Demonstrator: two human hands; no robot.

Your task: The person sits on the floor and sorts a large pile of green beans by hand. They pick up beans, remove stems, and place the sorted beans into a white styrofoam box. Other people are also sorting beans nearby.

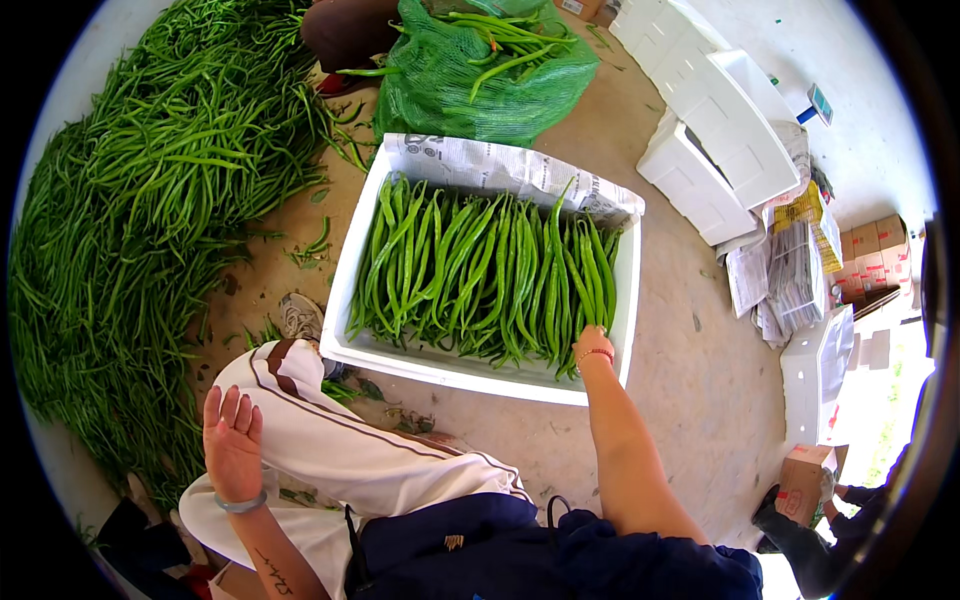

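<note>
A white foam box (480, 381), lined at its far side with printed newspaper (517, 171), stands before me. Long green chili peppers (480, 270) lie in it side by side, their lengths running away from me. My right hand (594, 345), with a red bead bracelet at the wrist, is at the near right corner inside the box, touching the lower ends of the rightmost peppers; its fingers are partly hidden. Raised over my left thigh, my left hand (234, 442) holds nothing, palm showing and fingers extended; a pale bangle is on its wrist.
A large heap of green peppers (172, 157) lies at the left. Beyond the box is a green mesh sack (480, 105) of peppers. White foam boxes (720, 112), stacked newspapers (791, 270) and cartons (874, 251) stand at the right. Another person (817, 547) is at the lower right.
</note>
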